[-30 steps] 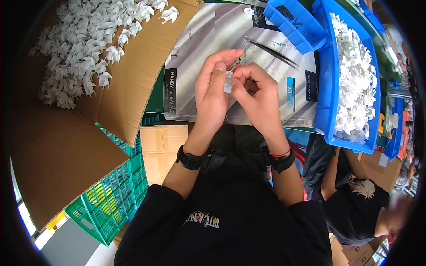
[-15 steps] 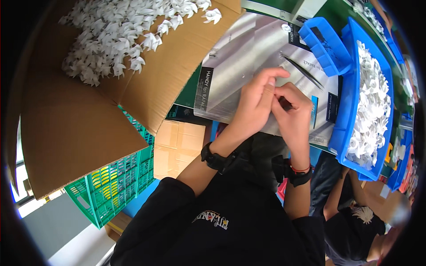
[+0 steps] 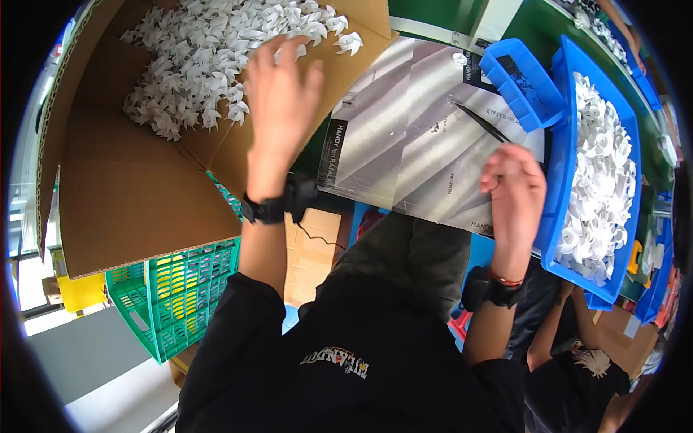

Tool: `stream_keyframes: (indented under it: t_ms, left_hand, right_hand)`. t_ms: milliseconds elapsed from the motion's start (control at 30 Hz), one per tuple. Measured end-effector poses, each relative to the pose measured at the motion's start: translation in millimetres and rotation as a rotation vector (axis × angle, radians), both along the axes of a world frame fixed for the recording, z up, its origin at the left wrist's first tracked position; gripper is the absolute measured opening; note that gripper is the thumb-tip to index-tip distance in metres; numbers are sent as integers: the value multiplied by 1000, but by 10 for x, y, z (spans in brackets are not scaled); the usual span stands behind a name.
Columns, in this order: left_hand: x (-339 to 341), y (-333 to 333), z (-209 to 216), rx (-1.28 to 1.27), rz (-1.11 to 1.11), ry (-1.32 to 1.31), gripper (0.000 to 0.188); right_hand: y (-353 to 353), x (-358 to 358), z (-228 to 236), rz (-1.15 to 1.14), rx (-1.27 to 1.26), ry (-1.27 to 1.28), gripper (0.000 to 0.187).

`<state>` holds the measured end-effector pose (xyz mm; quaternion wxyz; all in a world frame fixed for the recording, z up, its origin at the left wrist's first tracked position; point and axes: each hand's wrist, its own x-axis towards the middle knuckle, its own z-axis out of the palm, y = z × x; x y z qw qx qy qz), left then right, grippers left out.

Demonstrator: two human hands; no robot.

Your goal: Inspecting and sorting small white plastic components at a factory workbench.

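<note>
Cardboard box [image 3: 144, 198] of white pinwheel-shaped pieces [image 3: 198, 61]

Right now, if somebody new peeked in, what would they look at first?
Probably the big heap of small white pinwheel-like pieces in the open cardboard box at the upper left, with the left hand spread near it. Next might be the long blue bin on the right, full of more white pieces, with the right hand beside it. Between them, a thin dark tool lies on a shiny grey sheet.
</note>
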<state>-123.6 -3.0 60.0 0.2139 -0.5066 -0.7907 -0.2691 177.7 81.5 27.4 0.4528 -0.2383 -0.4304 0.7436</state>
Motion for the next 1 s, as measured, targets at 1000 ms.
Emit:
stream_keyframes:
  t_ms: [1000]
  left_hand:
    - [-9,-284,-285,-218,71,-202,40]
  right_hand:
    - [221,-635,-80,-60,1135,-1180,3]
